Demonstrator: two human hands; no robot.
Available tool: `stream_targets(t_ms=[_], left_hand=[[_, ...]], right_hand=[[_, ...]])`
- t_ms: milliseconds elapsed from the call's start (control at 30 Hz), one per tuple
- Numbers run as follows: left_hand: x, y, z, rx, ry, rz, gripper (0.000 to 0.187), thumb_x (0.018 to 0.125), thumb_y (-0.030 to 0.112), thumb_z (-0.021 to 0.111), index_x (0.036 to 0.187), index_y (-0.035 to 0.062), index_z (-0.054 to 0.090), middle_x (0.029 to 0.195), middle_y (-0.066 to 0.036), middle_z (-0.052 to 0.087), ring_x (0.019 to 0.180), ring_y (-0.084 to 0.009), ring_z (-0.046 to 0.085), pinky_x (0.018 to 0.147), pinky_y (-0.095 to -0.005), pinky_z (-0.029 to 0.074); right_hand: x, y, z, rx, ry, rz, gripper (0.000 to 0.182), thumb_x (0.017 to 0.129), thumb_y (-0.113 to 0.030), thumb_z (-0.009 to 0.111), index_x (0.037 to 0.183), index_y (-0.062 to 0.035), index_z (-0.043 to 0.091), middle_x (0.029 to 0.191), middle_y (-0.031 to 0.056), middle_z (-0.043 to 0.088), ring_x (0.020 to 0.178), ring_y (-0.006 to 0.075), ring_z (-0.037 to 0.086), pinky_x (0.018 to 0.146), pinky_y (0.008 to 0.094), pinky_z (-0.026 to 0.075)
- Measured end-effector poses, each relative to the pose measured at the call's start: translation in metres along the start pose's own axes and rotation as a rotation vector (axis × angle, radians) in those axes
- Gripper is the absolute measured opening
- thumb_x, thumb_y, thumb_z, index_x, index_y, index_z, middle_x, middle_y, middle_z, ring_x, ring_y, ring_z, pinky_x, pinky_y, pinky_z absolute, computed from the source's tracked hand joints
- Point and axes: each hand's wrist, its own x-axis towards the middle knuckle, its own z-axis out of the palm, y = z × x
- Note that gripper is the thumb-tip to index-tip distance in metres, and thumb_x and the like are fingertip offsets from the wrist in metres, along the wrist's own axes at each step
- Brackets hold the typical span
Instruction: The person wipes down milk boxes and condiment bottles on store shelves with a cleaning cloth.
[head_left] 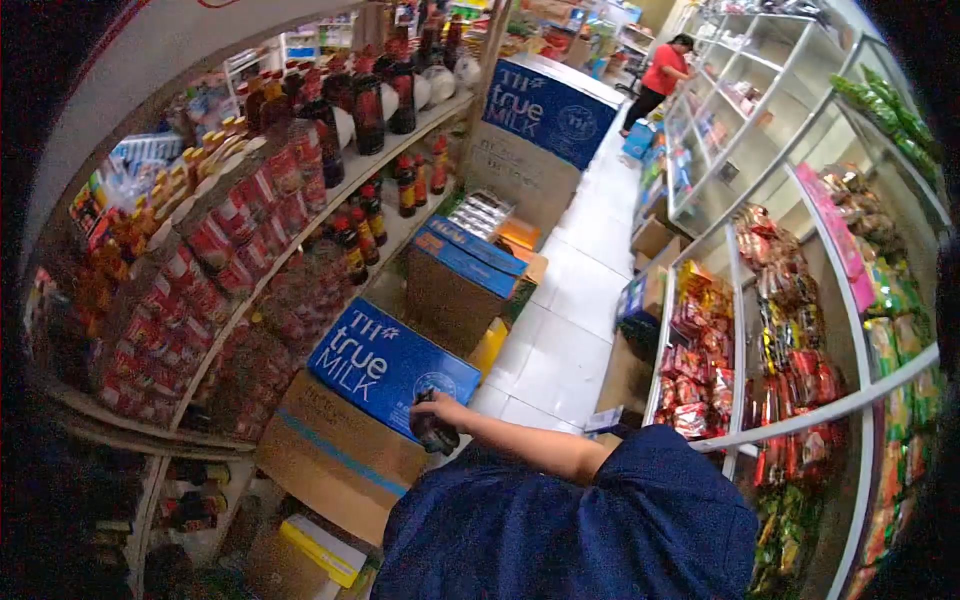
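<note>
My right hand (440,406) is closed around a dark, glossy bottle (434,432), seen end-on and partly covered by my fingers. It is held at the right end of a closed carton (385,352) with a blue milk-brand top, overlapping that top in this view. My right arm reaches across the front of my navy shirt. My left hand is out of view. To the left, a shelf carries dark sauce bottles (368,118) and hanging rows of red packets (205,245).
An open carton (455,283) and a taller milk carton (530,150) stand along the left shelf. A white tiled aisle (565,340) runs ahead. Racks with snack packets (695,350) line the right. A person (662,80) in red stands at the far shelves.
</note>
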Motion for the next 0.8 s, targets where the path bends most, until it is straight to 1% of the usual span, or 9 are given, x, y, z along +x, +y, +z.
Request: stream_targets(t_ms=[33, 267, 333, 367, 467, 500, 667, 733, 800], left_hand=[[-0.001, 0.005, 0.002, -0.012, 0.0, 0.003, 0.024, 0.073, 0.013, 0.053, 0.095, 0.0023, 0.053, 0.086, -0.009, 0.056, 0.074, -0.0178, 0.053, 0.069, -0.0301, 0.042], [0.011, 0.037, 0.018, -0.101, -0.085, -0.017, 0.022, 0.075, 0.015, 0.05, 0.093, 0.0026, 0.053, 0.084, -0.009, 0.056, 0.073, -0.018, 0.052, 0.068, -0.0302, 0.041], [0.027, 0.043, 0.021, -0.125, -0.13, 0.024, 0.022, 0.075, 0.015, 0.05, 0.093, 0.0027, 0.053, 0.084, -0.009, 0.056, 0.073, -0.018, 0.052, 0.068, -0.0302, 0.041], [0.032, 0.047, 0.022, -0.133, -0.148, 0.033, 0.022, 0.075, 0.015, 0.049, 0.092, 0.0028, 0.053, 0.084, -0.009, 0.055, 0.072, -0.018, 0.052, 0.068, -0.0302, 0.041], [0.047, 0.057, 0.027, -0.164, -0.208, 0.064, 0.021, 0.076, 0.016, 0.048, 0.092, 0.0029, 0.053, 0.083, -0.009, 0.055, 0.072, -0.0181, 0.051, 0.067, -0.0303, 0.041], [0.052, 0.06, 0.028, -0.176, -0.232, 0.067, 0.021, 0.076, 0.016, 0.048, 0.092, 0.003, 0.052, 0.083, -0.009, 0.055, 0.072, -0.0181, 0.051, 0.067, -0.0303, 0.041], [0.077, 0.073, 0.033, -0.267, -0.385, 0.033, 0.02, 0.077, 0.017, 0.046, 0.09, 0.0032, 0.052, 0.082, -0.009, 0.055, 0.071, -0.0182, 0.051, 0.067, -0.0304, 0.04], [0.084, 0.076, 0.036, -0.319, -0.441, 0.011, 0.02, 0.078, 0.018, 0.046, 0.09, 0.0033, 0.052, 0.081, -0.009, 0.054, 0.071, -0.0183, 0.051, 0.066, -0.0304, 0.04], [0.086, 0.077, 0.041, -0.38, -0.475, -0.002, 0.02, 0.078, 0.018, 0.045, 0.089, 0.0034, 0.052, 0.081, -0.009, 0.054, 0.07, -0.0183, 0.05, 0.066, -0.0305, 0.04]], right_hand=[[0.038, 0.036, -0.011, -0.101, 0.07, -0.051, 0.023, 0.071, -0.025, 0.06, 0.078, -0.003, 0.06, 0.072, 0.0066, 0.061, 0.064, 0.0157, 0.057, 0.06, 0.028, 0.045], [0.023, -0.001, -0.051, 0.171, -0.032, -0.132, 0.015, 0.073, -0.02, 0.058, 0.074, -0.0046, 0.057, 0.065, 0.0053, 0.057, 0.055, 0.0141, 0.054, 0.052, 0.0276, 0.044], [0.054, 0.027, -0.076, 0.003, 0.094, -0.055, 0.017, 0.073, -0.022, 0.06, 0.075, -0.0051, 0.058, 0.066, 0.0053, 0.058, 0.055, 0.0142, 0.054, 0.052, 0.0281, 0.044], [0.033, 0.008, -0.078, -0.003, 0.133, -0.009, 0.03, 0.069, -0.033, 0.062, 0.076, -0.0041, 0.059, 0.071, 0.0063, 0.059, 0.06, 0.0132, 0.053, 0.054, 0.0279, 0.043], [0.024, 0.004, -0.095, -0.007, 0.136, -0.13, 0.018, 0.071, -0.023, 0.062, 0.072, -0.0047, 0.058, 0.065, 0.0058, 0.058, 0.054, 0.0142, 0.054, 0.052, 0.0288, 0.044], [0.023, 0.004, -0.101, 0.045, 0.111, -0.031, 0.019, 0.07, -0.023, 0.063, 0.071, -0.0045, 0.059, 0.065, 0.0058, 0.058, 0.054, 0.014, 0.054, 0.052, 0.0282, 0.044], [0.024, 0.004, -0.12, 0.146, 0.009, -0.012, 0.019, 0.069, -0.023, 0.063, 0.072, -0.0043, 0.06, 0.064, 0.0051, 0.058, 0.056, 0.0134, 0.054, 0.054, 0.0266, 0.044], [0.041, 0.018, -0.121, 0.008, 0.138, -0.012, 0.018, 0.07, -0.022, 0.063, 0.07, -0.0048, 0.06, 0.065, 0.0055, 0.059, 0.056, 0.0133, 0.055, 0.053, 0.0261, 0.044], [0.041, 0.021, -0.129, -0.049, 0.06, -0.054, 0.017, 0.069, -0.021, 0.063, 0.073, -0.0049, 0.059, 0.068, 0.0055, 0.059, 0.058, 0.0134, 0.054, 0.054, 0.0266, 0.044]])
